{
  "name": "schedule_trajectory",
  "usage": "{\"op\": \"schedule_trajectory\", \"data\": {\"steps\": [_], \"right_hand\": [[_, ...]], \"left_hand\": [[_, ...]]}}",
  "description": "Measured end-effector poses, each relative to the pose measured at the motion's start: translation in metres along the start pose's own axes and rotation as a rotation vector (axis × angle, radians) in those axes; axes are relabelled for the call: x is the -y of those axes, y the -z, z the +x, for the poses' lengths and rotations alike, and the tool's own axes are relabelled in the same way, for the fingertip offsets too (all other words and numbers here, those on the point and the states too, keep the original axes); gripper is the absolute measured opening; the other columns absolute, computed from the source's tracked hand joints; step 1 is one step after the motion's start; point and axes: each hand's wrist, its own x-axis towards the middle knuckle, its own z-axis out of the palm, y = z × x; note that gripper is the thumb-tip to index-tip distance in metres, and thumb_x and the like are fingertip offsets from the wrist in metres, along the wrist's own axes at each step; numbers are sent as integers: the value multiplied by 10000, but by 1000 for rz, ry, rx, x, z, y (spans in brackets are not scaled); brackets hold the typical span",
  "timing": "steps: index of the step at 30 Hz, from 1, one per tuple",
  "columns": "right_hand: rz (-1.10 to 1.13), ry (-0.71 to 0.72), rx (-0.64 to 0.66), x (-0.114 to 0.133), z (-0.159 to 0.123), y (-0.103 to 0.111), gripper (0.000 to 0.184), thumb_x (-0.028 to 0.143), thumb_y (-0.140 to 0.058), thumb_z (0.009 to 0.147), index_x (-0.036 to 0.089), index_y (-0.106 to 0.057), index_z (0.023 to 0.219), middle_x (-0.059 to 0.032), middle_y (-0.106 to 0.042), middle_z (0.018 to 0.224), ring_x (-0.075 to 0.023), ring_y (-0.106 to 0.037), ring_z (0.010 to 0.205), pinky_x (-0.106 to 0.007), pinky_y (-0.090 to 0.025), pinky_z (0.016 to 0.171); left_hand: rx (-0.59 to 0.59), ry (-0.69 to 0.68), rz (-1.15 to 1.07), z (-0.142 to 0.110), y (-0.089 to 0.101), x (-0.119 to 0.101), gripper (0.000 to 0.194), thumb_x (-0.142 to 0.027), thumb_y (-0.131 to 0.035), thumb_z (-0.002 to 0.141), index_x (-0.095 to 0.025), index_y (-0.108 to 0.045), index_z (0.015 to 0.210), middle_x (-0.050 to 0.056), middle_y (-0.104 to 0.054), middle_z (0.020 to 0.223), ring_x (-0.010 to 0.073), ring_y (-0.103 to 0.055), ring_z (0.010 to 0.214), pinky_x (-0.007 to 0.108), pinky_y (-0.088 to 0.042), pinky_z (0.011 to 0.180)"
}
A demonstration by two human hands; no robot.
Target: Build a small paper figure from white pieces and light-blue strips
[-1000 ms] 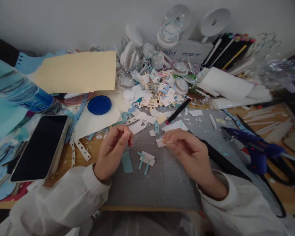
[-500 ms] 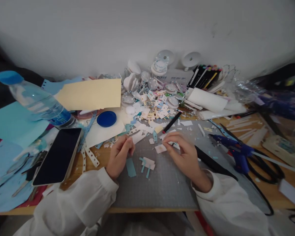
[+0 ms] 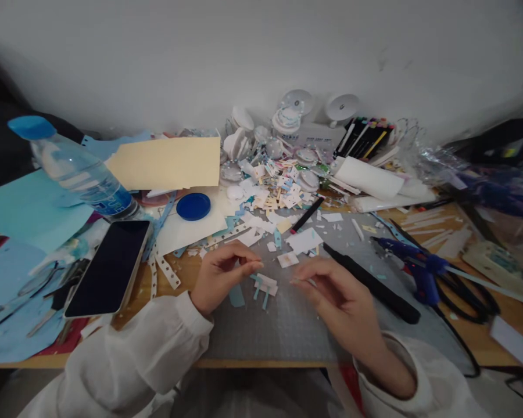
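Left hand point(image 3: 224, 277) nearer, white paper piece point(image 3: 270, 285), pale-blue strips point(image 3: 265, 301) jutting out

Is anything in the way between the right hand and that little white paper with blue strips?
Nothing I can see: just grey mat between the right hand and the white paper with blue strips. The small card lies farther back, out of the way.

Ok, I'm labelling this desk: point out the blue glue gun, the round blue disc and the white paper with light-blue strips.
Blue glue gun point(image 3: 427, 285), head view: on its handle.
Round blue disc point(image 3: 193, 206), head view: middle of its top.
White paper with light-blue strips point(image 3: 268, 285), head view: its white part.
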Motion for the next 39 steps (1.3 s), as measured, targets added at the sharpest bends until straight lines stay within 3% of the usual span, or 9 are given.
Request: {"op": "schedule_trajectory", "data": {"steps": [11, 13, 16, 20, 22, 26, 29, 33, 39], "right_hand": [[-46, -82, -77, 0, -10, -10, 118, 121, -648, 822, 238, -646, 834, 34, -661, 759, -83, -649, 709, -128, -533, 656], [-32, -88, -86, -1, -10, -12, 106, 136, -655, 819, 241, -650, 831, 31, -662, 750, -92, -651, 693, -140, -540, 630], [-16, -109, -113, 0, -9, -14, 104, 153, -667, 811, 250, -662, 847, 33, -668, 746, -94, -651, 668, -145, -546, 605], [50, -175, -157, 1, -8, -18, 144, 159, -677, 803, 265, -673, 900, 28, -687, 794, -101, -677, 719, -166, -574, 662], [119, -204, -161, 1, -6, -23, 141, 174, -673, 811, 267, -673, 916, 18, -696, 827, -108, -688, 757, -183, -584, 697], [256, -266, -182, 2, -3, -37, 144, 196, -694, 796, 258, -654, 920, 5, -688, 833, -116, -692, 774, -196, -591, 707], [289, -297, -210, 1, -1, -46, 157, 197, -708, 781, 251, -617, 897, 15, -667, 797, -107, -681, 727, -185, -586, 655], [239, -292, -225, -2, -1, -55, 103, 221, -661, 823, 235, -577, 880, 15, -631, 774, -99, -650, 632, -196, -571, 571], [75, -239, -152, -10, -5, -61, 96, 213, -604, 861, 243, -543, 929, 0, -632, 802, -128, -662, 692, -243, -559, 611]], "left_hand": [[9, -14, -19, 1, 2, 1, 174, -260, -812, 705, -196, -650, 690, 0, -570, 683, 147, -539, 680, 284, -446, 647], [10, 11, 5, 0, 3, 1, 188, -300, -737, 795, -196, -660, 658, 9, -582, 652, 152, -547, 665, 294, -443, 655], [-11, 44, 47, -1, 5, 2, 393, -334, -504, 956, -202, -695, 640, 42, -611, 691, 167, -568, 708, 321, -443, 715], [-90, 0, 160, 0, 7, 3, 165, -265, -601, 888, -253, -745, 967, 69, -601, 1012, 205, -546, 945, 335, -429, 848], [-83, -49, 193, 0, 8, 1, 263, -218, -637, 841, -270, -704, 1090, 66, -583, 1026, 198, -537, 904, 324, -440, 810], [69, -32, 139, -3, 7, -6, 178, -198, -556, 888, -224, -731, 903, 70, -608, 904, 206, -562, 884, 328, -446, 810], [149, -23, 89, -6, 4, -8, 137, -258, -608, 879, -212, -735, 898, 75, -621, 883, 208, -582, 863, 334, -464, 798], [116, -49, 64, -7, 2, -5, 70, -227, -709, 814, -225, -735, 879, 59, -634, 851, 194, -588, 848, 323, -473, 789], [124, 67, -1, -4, 1, -10, 94, -273, -693, 829, -200, -726, 779, 53, -633, 767, 180, -580, 775, 306, -476, 732]]}}
